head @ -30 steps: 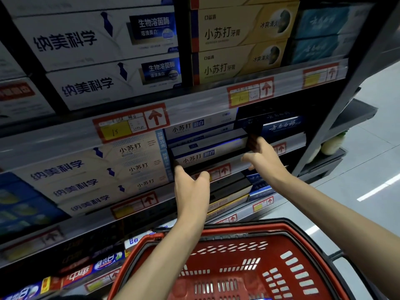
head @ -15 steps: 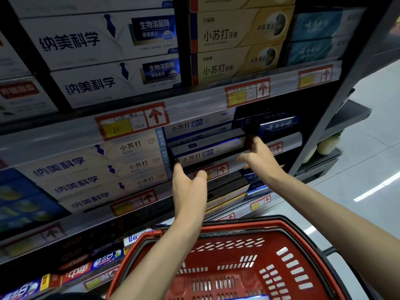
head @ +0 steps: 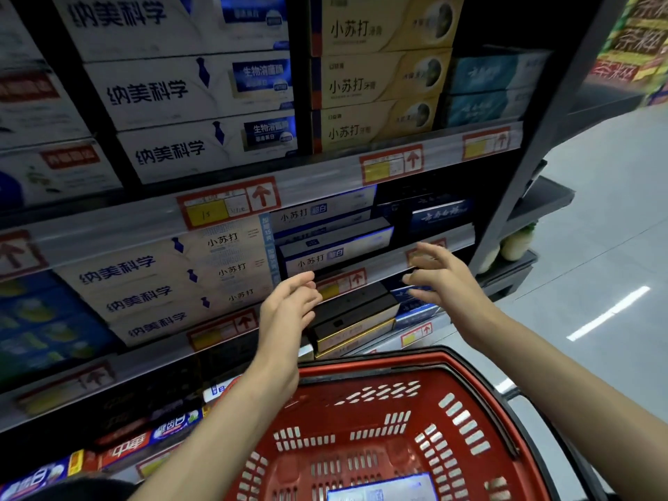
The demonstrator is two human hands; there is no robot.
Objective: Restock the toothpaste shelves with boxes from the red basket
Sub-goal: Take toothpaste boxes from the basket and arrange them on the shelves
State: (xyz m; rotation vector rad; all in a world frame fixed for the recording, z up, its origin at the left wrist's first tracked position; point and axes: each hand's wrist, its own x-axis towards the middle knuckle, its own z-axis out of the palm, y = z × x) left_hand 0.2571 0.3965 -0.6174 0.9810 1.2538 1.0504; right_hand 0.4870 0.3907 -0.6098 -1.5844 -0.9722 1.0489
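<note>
**Head view**

1. Hands. The left hand (head: 287, 312) sits just left of centre and the right hand (head: 444, 280) at 2 o'clock from it. Both are off the shelf. Their fingers are released and loosely spread, and they grasp nothing. Half a second ago the same hands were at the two ends of the white-and-blue box (head: 336, 253), left at its near end and right at its far end. They have since drawn back toward the person.

2. Placed item. The white-and-blue box lies at 12 o'clock from the left hand. It is on top of its stack on the middle shelf, with its front face just behind the price rail (head: 383, 260). Neither hand touches it. Black boxes (head: 354, 309) fill the shelf below.

3. Supply. The red basket (head: 325, 395) occupies the frame from 5 to 7 o'clock, under both forearms. One blue-and-white box (head: 383, 488) lies on its floor at 6 o'clock, partly cut off by the frame edge. Motion blur hides whether more stock lies beside it.

4. Status. The release indicates that this box is seated and its placement is complete. The likely next step is to lower one hand into the red basket for the remaining box. Check that the middle-shelf slot has room above before loading.
</note>
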